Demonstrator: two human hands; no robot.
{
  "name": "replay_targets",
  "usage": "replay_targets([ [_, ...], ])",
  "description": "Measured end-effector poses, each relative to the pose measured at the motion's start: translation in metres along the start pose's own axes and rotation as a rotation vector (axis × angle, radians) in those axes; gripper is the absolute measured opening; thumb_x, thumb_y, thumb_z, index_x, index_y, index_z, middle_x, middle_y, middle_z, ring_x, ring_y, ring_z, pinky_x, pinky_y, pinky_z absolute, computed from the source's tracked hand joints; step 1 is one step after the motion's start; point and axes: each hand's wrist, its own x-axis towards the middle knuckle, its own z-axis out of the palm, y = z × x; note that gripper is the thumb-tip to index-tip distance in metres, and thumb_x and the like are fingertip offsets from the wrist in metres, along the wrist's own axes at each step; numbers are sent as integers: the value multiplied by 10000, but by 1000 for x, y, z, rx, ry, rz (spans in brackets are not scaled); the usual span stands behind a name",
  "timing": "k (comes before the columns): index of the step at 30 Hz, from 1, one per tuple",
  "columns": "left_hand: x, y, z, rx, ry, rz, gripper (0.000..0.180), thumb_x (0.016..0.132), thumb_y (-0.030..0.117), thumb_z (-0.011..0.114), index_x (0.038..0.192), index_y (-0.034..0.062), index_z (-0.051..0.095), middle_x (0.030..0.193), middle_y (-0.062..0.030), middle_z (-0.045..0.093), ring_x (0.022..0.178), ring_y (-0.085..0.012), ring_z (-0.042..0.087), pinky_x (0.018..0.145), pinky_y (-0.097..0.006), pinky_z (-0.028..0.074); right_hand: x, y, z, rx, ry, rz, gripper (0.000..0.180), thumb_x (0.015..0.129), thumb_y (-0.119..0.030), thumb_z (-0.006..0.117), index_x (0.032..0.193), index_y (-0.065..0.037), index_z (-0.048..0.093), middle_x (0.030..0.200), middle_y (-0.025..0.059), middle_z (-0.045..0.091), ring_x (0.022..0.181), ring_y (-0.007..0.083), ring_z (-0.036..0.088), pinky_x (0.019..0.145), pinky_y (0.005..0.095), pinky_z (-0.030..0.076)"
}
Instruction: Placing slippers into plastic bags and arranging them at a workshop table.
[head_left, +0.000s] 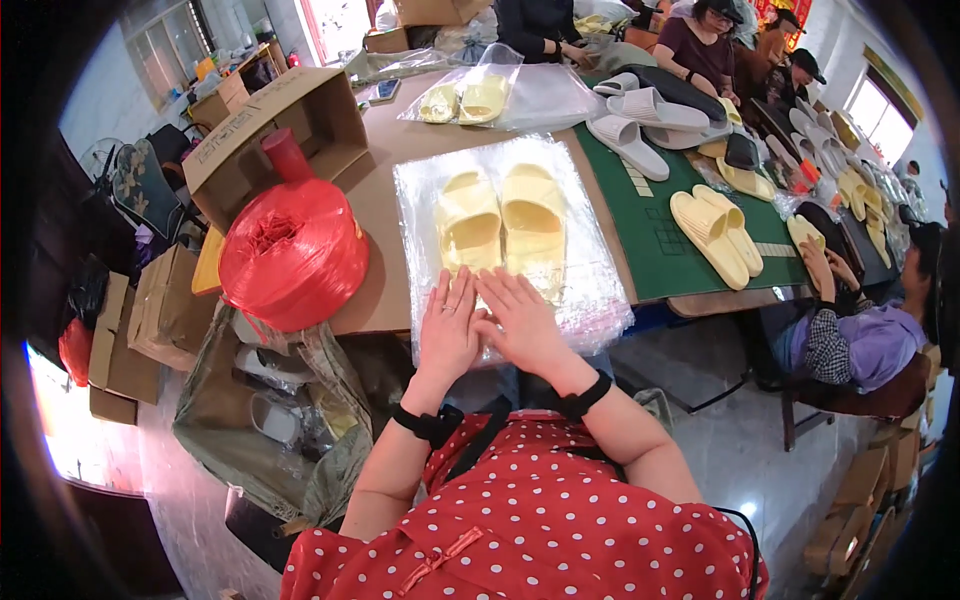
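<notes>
A pair of pale yellow slide sandals (503,222) lies side by side inside a clear plastic bag (590,290) on the brown table (385,205). My left hand (447,330) and my right hand (520,322) rest flat, fingers spread, on the near end of the bag just below the sandals' heels. Neither hand grips anything. Both wrists wear black bands.
A big red spool of plastic twine (293,250) stands left of the bag, with an open cardboard box (290,115) behind it. Another bagged yellow pair (462,100) lies farther back. Loose yellow and white sandals cover a green mat (650,235) on the right, where other people sit.
</notes>
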Motion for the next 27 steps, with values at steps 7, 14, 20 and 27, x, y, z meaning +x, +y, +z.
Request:
replay_targets([
  [7,2,1,-6,-79,-25,-28,553,996,247,522,1486,12,421,1577,-179,371,1485,-389,282,1209,-503,223,-27,59,-12,27,174,282,653,981,-343,584,1458,64,404,1552,259,353,1449,413,325,1195,479,268],
  [14,2,0,8,-166,145,-230,798,957,345,608,1472,-167,277,1597,-361,103,1502,-479,119,1230,-490,150,-30,62,-5,-18,246,376,747,942,-337,637,1433,152,358,1551,337,281,1441,467,287,1186,481,272],
  [20,14,1,2,-178,49,-328,816,940,393,639,1421,-198,346,1588,-387,90,1502,-492,79,1228,-497,145,-30,66,-5,29,255,359,696,938,-315,637,1387,168,417,1543,329,305,1416,459,330,1178,479,284],
  [27,33,2,-19,-66,6,-266,736,876,348,699,1414,-93,459,1554,-409,198,1494,-509,108,1217,-519,163,-30,68,-8,101,232,404,669,930,-309,641,1389,137,445,1540,305,333,1400,459,351,1173,478,292],
])
